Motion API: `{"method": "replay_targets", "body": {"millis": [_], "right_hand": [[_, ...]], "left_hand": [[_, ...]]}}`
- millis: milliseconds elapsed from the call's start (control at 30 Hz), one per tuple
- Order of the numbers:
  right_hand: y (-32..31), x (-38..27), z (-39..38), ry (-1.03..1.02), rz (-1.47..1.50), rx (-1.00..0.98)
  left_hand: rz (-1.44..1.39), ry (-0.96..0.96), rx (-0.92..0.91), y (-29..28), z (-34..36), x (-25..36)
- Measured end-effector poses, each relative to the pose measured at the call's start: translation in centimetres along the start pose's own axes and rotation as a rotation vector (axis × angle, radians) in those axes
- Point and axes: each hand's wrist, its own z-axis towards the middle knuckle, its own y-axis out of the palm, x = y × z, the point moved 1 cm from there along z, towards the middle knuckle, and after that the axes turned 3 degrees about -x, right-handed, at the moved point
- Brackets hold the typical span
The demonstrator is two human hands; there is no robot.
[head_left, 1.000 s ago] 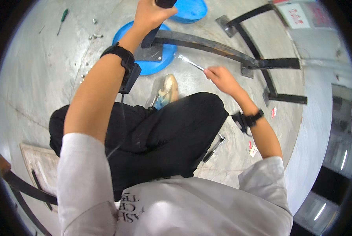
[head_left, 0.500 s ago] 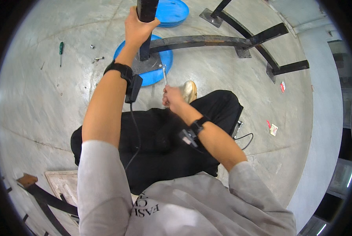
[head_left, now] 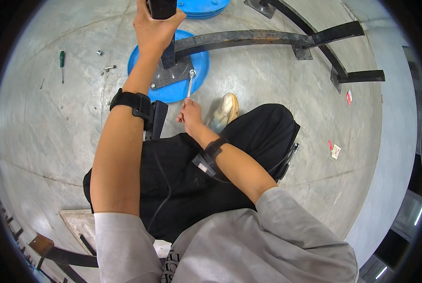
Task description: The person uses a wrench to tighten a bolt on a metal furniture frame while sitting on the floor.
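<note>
My left hand (head_left: pixel 155 32) is wrapped round the upright black post (head_left: pixel 163 6) of a steel frame. At its foot, a dark bolted plate (head_left: pixel 172 74) lies on a round blue disc (head_left: pixel 199 61) on the floor. My right hand (head_left: pixel 190 113) grips a silver wrench (head_left: pixel 190 87), whose ring end sits over a bolt at the plate's right corner. Another bolt head (head_left: pixel 153 86) shows at the plate's near left corner. From the post a curved black beam (head_left: pixel 239 37) runs off to the right.
A green-handled screwdriver (head_left: pixel 62 61), a bolt (head_left: pixel 109 68) and a nut (head_left: pixel 99 53) lie on the floor at left. Stacked blue discs (head_left: pixel 204 8) stand at the far side. Black frame legs (head_left: pixel 362 76) reach right. Another black frame (head_left: pixel 69 257) is at lower left.
My right hand and the wrench's handle have swung leftward, with the ring end still at the plate's corner. My left hand stays on the post. The whole view has shifted slightly.
</note>
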Motion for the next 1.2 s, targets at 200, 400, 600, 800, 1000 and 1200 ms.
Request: {"method": "replay_targets", "body": {"millis": [200, 400, 600, 800, 1000, 1200], "right_hand": [[0.9, 0.3, 0.5, 0.118, 0.053, -0.010], [0.9, 0.9, 1.8, 0.189, 0.198, -0.073], [1.1, 1.2, 1.7, 0.111, 0.197, -0.105], [-4.5, -3.0, 2.5, 0.221, -0.161, -0.249], [-5.5, -9.4, 3.6, 0.653, -0.575, -0.319], [-5.6, -9.1, 2.6, 0.463, -0.563, -0.238]], "left_hand": [[0.061, -0.006, 0.011, 0.1, 0.0, 0.1], [0.095, 0.027, 0.022, 0.2, 0.1, -0.2], [0.117, 0.094, 0.018, 0.0, 0.4, 0.2], [0.132, 0.045, -0.028, -0.4, 0.5, -0.1], [0.095, 0.036, -0.018, -0.5, 0.3, 0.3], [0.105, 0.086, -0.008, -0.4, 0.3, 0.6]]}}
